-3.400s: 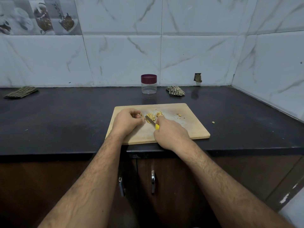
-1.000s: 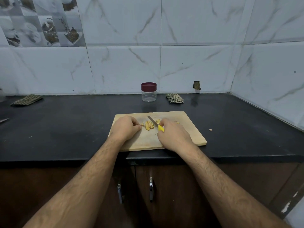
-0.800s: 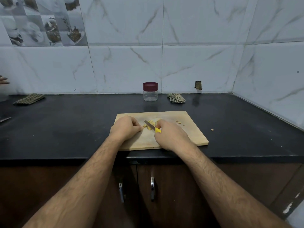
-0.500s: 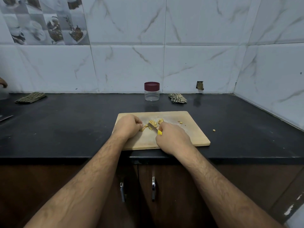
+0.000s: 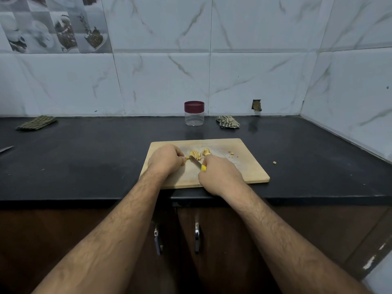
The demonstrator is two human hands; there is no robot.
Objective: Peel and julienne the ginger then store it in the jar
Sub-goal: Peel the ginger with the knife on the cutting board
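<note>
Currently mid-julienne, judging by the layout. Right hand [image 5: 220,175] is wrapped around a yellow-handled knife [image 5: 198,163]; only a bit of yellow handle shows past the fingers, and the blade angles up-left toward the other hand. Left hand [image 5: 166,159] is curled, fingertips pinning a small ginger piece [image 5: 184,162] to the wooden cutting board [image 5: 250,166]. The piece is mostly hidden under the fingers, so I can't tell its size.

Sliced ginger [image 5: 196,154] sits in a loose pile just beyond the blade, mid-board. A few scraps [image 5: 231,154] lie further right on the board, and one stray bit [image 5: 275,162] is off it on the black countertop [image 5: 84,158].

Jar [image 5: 194,113] is at the back near the wall, well apart from the board, with its maroon lid on. It looks empty, so storing isn't started.

Risks:
- Blade tip is very close to the left fingertips. The held piece is small, so a slip or roll would put the edge on a finger.
- Board's near edge is about flush with the counter edge. Hard downward pressure there could shift it.
- More bits could scatter off the board.
- Lid has to come off before transfer, and both hands are occupied.

Two folded cloths [image 5: 37,123] [image 5: 228,122] lie at the back, not in play.
</note>
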